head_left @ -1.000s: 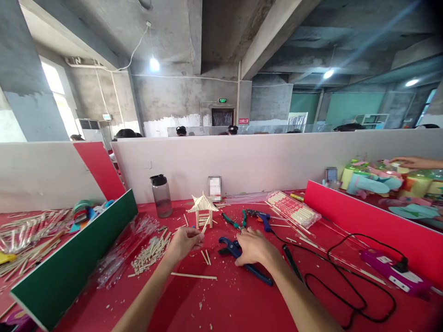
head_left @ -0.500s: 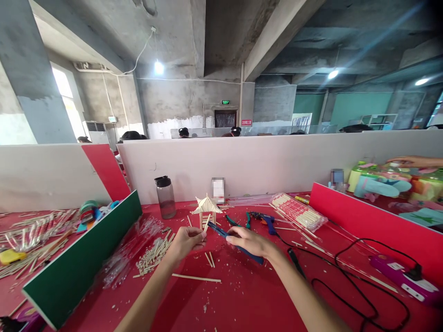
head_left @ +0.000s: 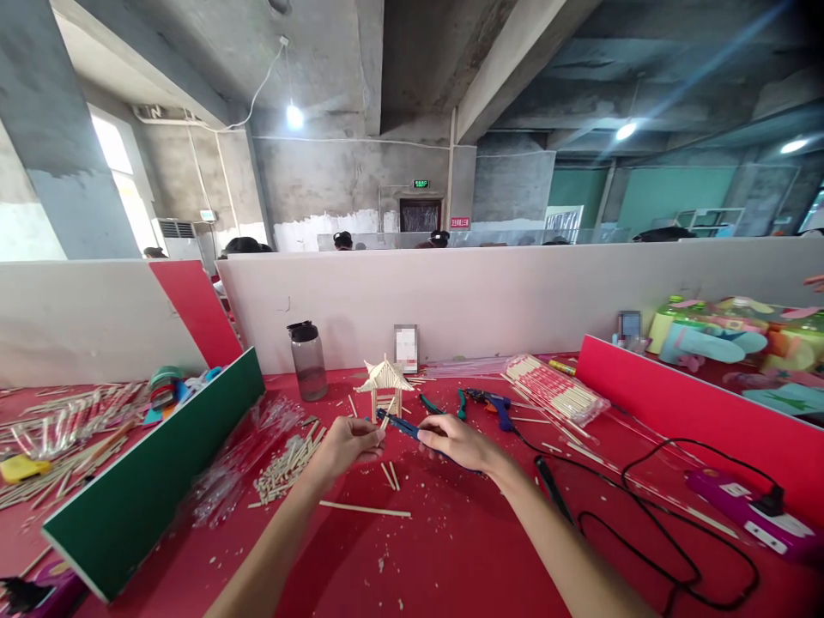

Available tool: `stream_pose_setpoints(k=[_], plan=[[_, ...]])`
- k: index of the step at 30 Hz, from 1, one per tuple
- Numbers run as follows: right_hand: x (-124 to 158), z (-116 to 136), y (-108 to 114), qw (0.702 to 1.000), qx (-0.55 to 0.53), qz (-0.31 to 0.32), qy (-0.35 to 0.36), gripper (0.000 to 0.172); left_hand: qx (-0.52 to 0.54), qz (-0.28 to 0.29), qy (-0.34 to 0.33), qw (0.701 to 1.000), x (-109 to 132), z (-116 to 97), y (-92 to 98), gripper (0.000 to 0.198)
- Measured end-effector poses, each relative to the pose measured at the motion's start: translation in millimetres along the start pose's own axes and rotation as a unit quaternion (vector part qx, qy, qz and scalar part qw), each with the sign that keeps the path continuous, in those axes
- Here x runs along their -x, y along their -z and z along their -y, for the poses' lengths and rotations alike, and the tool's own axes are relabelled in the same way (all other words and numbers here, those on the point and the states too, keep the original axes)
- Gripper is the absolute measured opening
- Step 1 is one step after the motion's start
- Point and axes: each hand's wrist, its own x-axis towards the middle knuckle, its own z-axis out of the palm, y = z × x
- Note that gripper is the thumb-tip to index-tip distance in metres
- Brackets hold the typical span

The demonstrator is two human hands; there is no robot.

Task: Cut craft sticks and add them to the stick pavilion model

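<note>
My left hand [head_left: 355, 440] is closed in a pinch on a short wooden stick [head_left: 387, 417] that slants upward from the fingertips. My right hand [head_left: 460, 439] is wrapped round a long, dark blue hand cutter [head_left: 404, 427]. The cutter's tip lies at the stick, level with its upper part; whether the jaws touch it is too small to tell. Just behind the tip stands a small pavilion made of sticks [head_left: 384, 382], with a peaked roof on thin posts. Two short stick pieces [head_left: 390, 475] and one longer stick [head_left: 365, 509] lie on the red table near my hands.
A pile of cut sticks [head_left: 289, 468] lies left, beside plastic wrapping and a green divider [head_left: 160, 472]. A water bottle [head_left: 308, 365] stands behind. Right are green-handled pliers [head_left: 462, 403], a glue gun [head_left: 499, 410], packed sticks [head_left: 557, 390], a black cable and a purple power strip [head_left: 740, 512].
The cutter in my right hand has shifted left, so its tip now reaches the stick. My left hand stays nearly still. Another person's hand has drawn back to the right from the bottles.
</note>
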Motion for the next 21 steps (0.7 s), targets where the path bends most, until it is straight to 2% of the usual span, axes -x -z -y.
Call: stream_pose_setpoints(k=[8,21], plan=[[2.2,2.0,2.4,1.0,0.008,0.003,-0.021,0.039,0.008,0.007,0.008,1.0,-0.5,0.7,0.3,0.053],[3.4,5.5,2.1,1.0,0.02,0.015,0.009,0.04,0.004,0.016,0.008,1.0,1.3,-0.8,0.5,0.054]])
